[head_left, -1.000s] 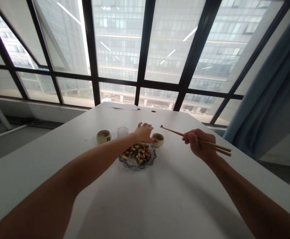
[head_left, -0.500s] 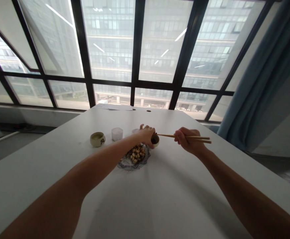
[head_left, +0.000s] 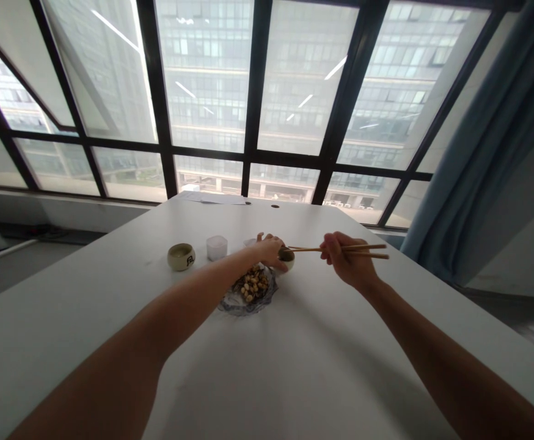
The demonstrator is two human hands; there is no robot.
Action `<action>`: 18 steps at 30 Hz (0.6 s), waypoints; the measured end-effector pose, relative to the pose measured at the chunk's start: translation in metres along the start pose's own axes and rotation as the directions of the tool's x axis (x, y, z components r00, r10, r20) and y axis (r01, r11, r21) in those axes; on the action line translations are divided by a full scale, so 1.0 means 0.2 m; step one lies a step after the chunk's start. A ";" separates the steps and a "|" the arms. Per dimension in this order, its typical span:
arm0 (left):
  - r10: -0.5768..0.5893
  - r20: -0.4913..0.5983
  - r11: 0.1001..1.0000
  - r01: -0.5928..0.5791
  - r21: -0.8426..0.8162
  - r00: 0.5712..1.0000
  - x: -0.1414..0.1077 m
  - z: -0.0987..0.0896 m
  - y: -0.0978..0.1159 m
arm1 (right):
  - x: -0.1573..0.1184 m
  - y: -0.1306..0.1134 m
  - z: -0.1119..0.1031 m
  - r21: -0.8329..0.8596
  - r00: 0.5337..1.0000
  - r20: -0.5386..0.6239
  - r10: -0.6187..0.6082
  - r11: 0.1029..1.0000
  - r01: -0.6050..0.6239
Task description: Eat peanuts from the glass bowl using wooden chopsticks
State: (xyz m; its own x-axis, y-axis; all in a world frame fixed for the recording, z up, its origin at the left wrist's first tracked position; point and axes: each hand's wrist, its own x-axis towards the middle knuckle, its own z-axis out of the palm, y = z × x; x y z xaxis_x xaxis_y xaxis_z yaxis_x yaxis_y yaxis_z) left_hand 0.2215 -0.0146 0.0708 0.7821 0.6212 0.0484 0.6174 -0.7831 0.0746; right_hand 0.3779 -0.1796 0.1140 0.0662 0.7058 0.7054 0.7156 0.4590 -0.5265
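Observation:
My left hand [head_left: 270,252] reaches across the table and is closed on the near side of a small round cup [head_left: 288,261], whose dark mouth faces up and toward me. A pair of chopsticks [head_left: 363,250] is gripped in my right hand [head_left: 347,260], with the tips at the cup's rim. Whether the tips pinch anything is too small to tell. Under my left forearm, a clear wavy-edged glass plate [head_left: 244,308] holds a heap of nuts and seeds [head_left: 254,284]. The forearm hides part of the plate.
A second pale cup [head_left: 181,257] with a dark character stands to the left. Beside it is a translucent plastic container [head_left: 216,247]; another [head_left: 249,242] is mostly hidden behind my left hand. Papers [head_left: 212,198] lie at the far end of the white table [head_left: 313,366], before the windows.
The cup in my left hand has tipped slightly more upright. The chopsticks stay at its rim, and their rear ends have come a little apart. The whole view has shifted slightly.

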 end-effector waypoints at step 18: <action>-0.045 -0.560 0.998 0.059 0.007 0.827 -0.68 -0.13 -0.66 | -0.02 -0.17 0.25 0.269 0.916 0.333 0.224 0.908 -0.320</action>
State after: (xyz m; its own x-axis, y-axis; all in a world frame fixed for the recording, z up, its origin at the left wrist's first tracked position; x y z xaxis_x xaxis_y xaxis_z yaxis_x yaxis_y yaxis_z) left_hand 0.0310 0.0042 0.0802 0.5721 0.5649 0.5946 0.6629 -0.7454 0.0704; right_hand 0.3179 -0.1714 0.1050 -0.0103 0.9289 0.3702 0.4418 0.3363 -0.8317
